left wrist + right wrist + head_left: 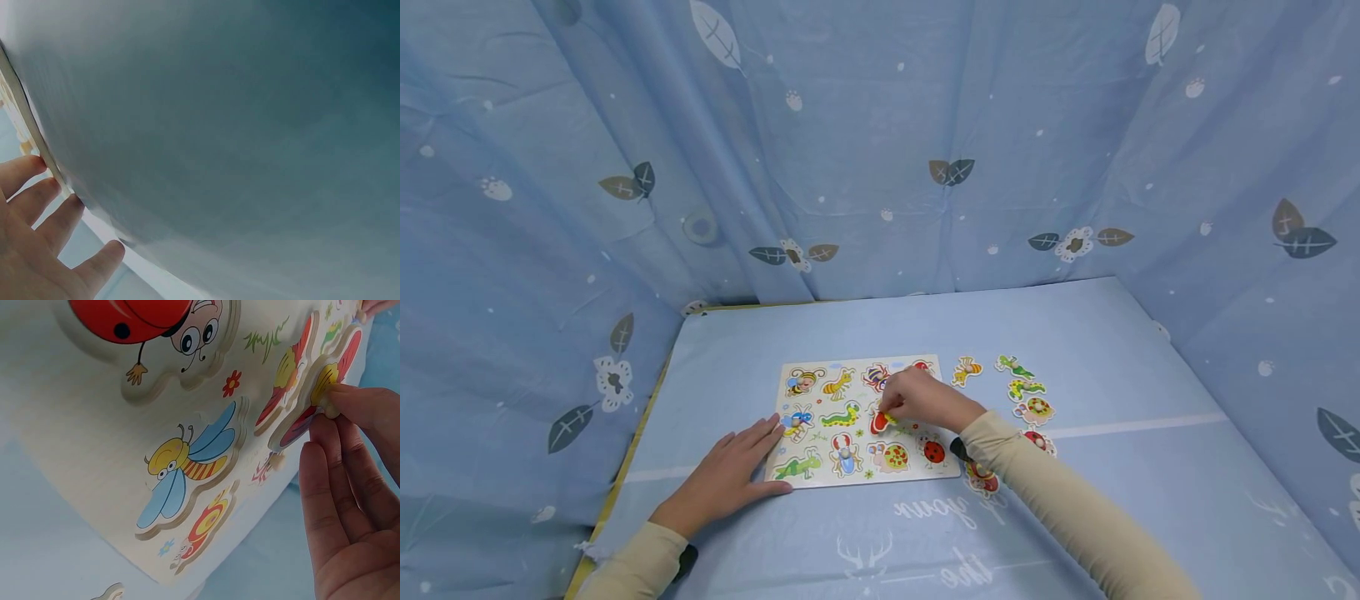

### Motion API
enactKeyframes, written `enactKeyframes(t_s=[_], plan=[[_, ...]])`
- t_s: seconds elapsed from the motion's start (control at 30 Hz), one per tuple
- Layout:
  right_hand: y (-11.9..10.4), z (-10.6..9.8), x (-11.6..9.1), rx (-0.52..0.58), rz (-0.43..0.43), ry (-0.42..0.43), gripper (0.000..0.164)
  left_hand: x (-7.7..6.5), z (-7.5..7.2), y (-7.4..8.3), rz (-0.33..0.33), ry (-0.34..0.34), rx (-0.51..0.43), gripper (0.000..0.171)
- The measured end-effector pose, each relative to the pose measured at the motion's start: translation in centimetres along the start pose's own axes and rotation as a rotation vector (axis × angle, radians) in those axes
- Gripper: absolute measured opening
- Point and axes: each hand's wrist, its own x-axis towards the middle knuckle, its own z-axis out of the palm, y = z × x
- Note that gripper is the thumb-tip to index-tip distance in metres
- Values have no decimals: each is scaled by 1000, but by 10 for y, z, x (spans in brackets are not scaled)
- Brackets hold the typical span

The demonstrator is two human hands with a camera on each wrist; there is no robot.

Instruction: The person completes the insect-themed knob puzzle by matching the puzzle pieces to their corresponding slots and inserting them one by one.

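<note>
My right hand (921,398) is over the right half of a wooden insect puzzle board (81,456), pinching the small knob of a red and yellow butterfly piece (294,430) between thumb and fingers. That piece is tilted beside the matching butterfly picture (286,369) in its recess, its far part hidden by the fingers in the head view. My left hand (733,467) lies at the board's left side with fingers spread, and its fingertips (72,201) touch the board's edge. Knobbed pieces such as the beetle (845,456) sit in the board.
Several loose pieces lie right of the board: an orange-striped insect (966,371), a green grasshopper (1015,367), a caterpillar (1027,389), a snail (1034,410) and a ladybug (1040,442). Another red piece (981,478) is partly under the right forearm. Blue curtains (880,125) surround the cloth-covered table (1120,358).
</note>
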Motion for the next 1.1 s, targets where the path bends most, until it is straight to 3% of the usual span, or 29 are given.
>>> enactKeyframes(t_s=[1.1], plan=[[-8, 6, 9, -36, -1, -23, 19, 0, -1, 1, -4, -7, 6, 106]])
